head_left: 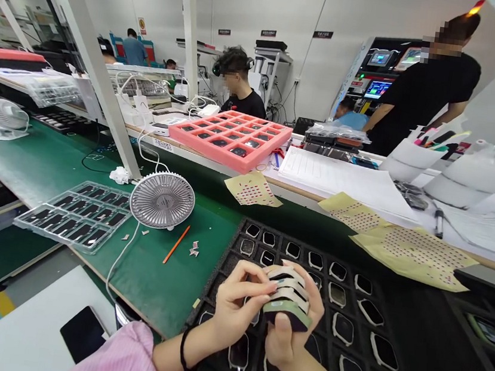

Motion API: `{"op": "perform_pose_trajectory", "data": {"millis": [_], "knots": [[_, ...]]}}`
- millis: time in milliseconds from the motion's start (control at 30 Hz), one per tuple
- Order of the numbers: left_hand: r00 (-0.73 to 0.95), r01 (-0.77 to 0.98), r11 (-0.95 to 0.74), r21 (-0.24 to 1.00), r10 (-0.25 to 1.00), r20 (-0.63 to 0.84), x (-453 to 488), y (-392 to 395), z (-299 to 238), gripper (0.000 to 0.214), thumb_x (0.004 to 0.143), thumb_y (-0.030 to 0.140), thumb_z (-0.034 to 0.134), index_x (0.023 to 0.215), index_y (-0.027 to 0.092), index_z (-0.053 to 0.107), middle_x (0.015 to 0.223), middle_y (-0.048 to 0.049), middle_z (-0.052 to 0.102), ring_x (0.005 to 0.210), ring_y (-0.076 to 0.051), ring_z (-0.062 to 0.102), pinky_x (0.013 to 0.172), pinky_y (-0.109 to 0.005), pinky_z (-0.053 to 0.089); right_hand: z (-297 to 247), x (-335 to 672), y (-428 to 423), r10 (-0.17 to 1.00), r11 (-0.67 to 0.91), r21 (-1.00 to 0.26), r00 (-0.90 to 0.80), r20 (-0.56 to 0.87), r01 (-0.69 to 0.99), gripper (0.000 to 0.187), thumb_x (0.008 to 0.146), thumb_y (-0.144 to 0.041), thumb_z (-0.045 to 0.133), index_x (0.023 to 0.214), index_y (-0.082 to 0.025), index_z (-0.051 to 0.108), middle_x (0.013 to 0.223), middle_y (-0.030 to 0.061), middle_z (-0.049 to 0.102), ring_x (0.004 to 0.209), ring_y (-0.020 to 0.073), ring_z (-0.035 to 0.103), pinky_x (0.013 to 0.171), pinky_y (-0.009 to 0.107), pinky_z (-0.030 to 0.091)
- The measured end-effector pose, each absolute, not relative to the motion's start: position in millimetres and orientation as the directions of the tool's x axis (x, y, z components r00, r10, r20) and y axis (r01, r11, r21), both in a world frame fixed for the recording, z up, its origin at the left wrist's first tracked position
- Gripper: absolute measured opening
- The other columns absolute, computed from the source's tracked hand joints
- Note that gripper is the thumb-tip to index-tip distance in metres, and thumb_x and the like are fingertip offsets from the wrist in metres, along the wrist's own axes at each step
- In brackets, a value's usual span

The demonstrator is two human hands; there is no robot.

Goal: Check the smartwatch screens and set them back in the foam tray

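My right hand (pixel 294 342) is wrapped round a small stack of watch cases (pixel 292 292), pale metal ones above and a green one with a dark face nearest me. My left hand (pixel 235 301) has thumb and forefinger pinched together against the stack's left side; whatever lies between those fingertips is hidden. Below both hands is a black foam tray (pixel 322 345), its pockets holding rows of smartwatches (pixel 342 328) with dark screens. My hands and the stack cover some of the pockets.
Left of the foam tray, a grey fan (pixel 163 199), an orange stick (pixel 176 244) and paper scraps (pixel 194 249) rest on the green bench. Beyond lies a clear plastic tray (pixel 77 213). The shelf ahead carries a pink foam tray (pixel 235 139). Yellow sticker sheets (pixel 411 251) hang from its edge.
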State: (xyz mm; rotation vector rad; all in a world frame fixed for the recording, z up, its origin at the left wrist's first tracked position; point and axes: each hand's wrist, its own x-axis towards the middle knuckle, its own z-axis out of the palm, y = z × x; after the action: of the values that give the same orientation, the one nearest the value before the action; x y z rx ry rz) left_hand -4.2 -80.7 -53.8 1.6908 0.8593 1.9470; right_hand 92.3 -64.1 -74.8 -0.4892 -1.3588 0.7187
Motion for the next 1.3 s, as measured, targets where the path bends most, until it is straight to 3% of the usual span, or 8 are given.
{"op": "perform_pose_trajectory", "data": {"millis": [167,333,467,667,833,1133,1200,1300], "knots": [[-0.042,0.161,-0.811,0.562,0.563,0.825,-14.8,-82.2,-63.3,0.035,0.097,0.03,0.039,0.123,0.022,0.061,0.085,-0.0063,0.056,0.083,-0.017,0.055,0.074,-0.033,0.049,-68.4,91.2,-57.1,0.497,0.856,-0.491,-0.005,0.868,-0.162,0.057,0.087,-0.025,0.046,0.142,-0.03,0.03,0.132,0.0116,0.04,0.096,0.0269,0.057,0.077,0.052,0.048],[0.182,0.25,-0.876,0.412,0.461,0.869,-42.5,-72.1,-58.9,0.04,0.096,0.026,0.034,0.127,0.014,0.057,0.074,-0.0069,0.061,0.07,-0.018,0.057,0.066,-0.033,0.047,-71.2,90.8,-58.9,0.598,0.792,-0.606,-0.109,0.794,-0.07,0.055,0.089,-0.023,0.046,0.142,-0.029,0.03,0.13,0.0109,0.041,0.106,0.027,0.053,0.089,0.053,0.044],[0.415,0.447,-0.805,0.391,0.573,0.706,-82.0,-65.4,-59.2,0.04,0.097,0.03,0.034,0.125,0.015,0.057,0.088,-0.0101,0.066,0.08,-0.019,0.06,0.071,-0.033,0.049,-79.3,89.9,-53.8,0.786,0.579,-0.815,-0.26,0.561,-0.008,0.055,0.092,-0.024,0.048,0.142,-0.032,0.027,0.134,0.0089,0.042,0.12,0.0259,0.046,0.101,0.05,0.038],[-0.067,0.916,-0.115,0.383,0.9,0.43,-150.2,-60.0,-103.6,0.024,0.092,0.03,0.048,0.105,0.017,0.062,0.104,-0.0089,0.064,0.09,-0.021,0.062,0.081,-0.035,0.052,-76.8,86.1,-42.2,0.913,0.213,-0.956,-0.308,0.269,-0.203,0.049,0.094,-0.034,0.046,0.14,-0.031,0.03,0.121,0.0069,0.051,0.097,0.0201,0.06,0.09,0.041,0.046],[-0.065,0.986,0.017,0.167,0.957,0.284,-172.8,-57.7,-145.5,0.017,0.089,0.025,0.053,0.092,0.014,0.066,0.098,-0.0104,0.066,0.092,-0.024,0.064,0.078,-0.036,0.053,-70.1,84.6,-41.7,0.913,0.004,-0.922,-0.376,0.162,-0.387,0.048,0.092,-0.037,0.049,0.136,-0.032,0.032,0.11,0.0046,0.056,0.069,0.0149,0.06,0.07,0.036,0.049],[0.059,0.967,-0.147,0.209,0.924,0.378,-161.3,-56.3,-109.9,0.02,0.093,0.019,0.046,0.092,0.015,0.066,0.093,-0.0076,0.069,0.087,-0.018,0.066,0.075,-0.028,0.053,-61.9,84.4,-34.8,0.817,-0.41,-0.727,-0.577,-0.023,-0.551,0.053,0.088,-0.035,0.054,0.137,-0.028,0.036,0.107,0.0093,0.062,0.074,0.0204,0.061,0.051,0.03,0.044],[0.203,0.85,-0.43,0.305,0.8,0.565,-148.6,-61.8,-79.5,0.016,0.093,0.02,0.049,0.099,0.017,0.064,0.093,-0.0058,0.069,0.086,-0.015,0.065,0.075,-0.025,0.053,-64.0,84.0,-28.5,0.691,-0.595,-0.648,-0.715,-0.108,-0.476,0.049,0.088,-0.037,0.051,0.133,-0.022,0.041,0.098,0.0106,0.064,0.07,0.0208,0.062,0.047,0.027,0.04],[0.458,0.609,-0.768,0.197,0.544,0.703,-125.5,-69.1,-36.4,0.012,0.089,0.016,0.056,0.099,0.018,0.063,0.089,-0.004,0.07,0.081,-0.013,0.064,0.074,-0.024,0.052,-72.0,83.7,-22.9,0.508,-0.735,-0.586,-0.849,-0.144,-0.341,0.043,0.086,-0.037,0.051,0.124,-0.018,0.048,0.088,0.0086,0.065,0.066,0.0216,0.064,0.042,0.025,0.038]]}}
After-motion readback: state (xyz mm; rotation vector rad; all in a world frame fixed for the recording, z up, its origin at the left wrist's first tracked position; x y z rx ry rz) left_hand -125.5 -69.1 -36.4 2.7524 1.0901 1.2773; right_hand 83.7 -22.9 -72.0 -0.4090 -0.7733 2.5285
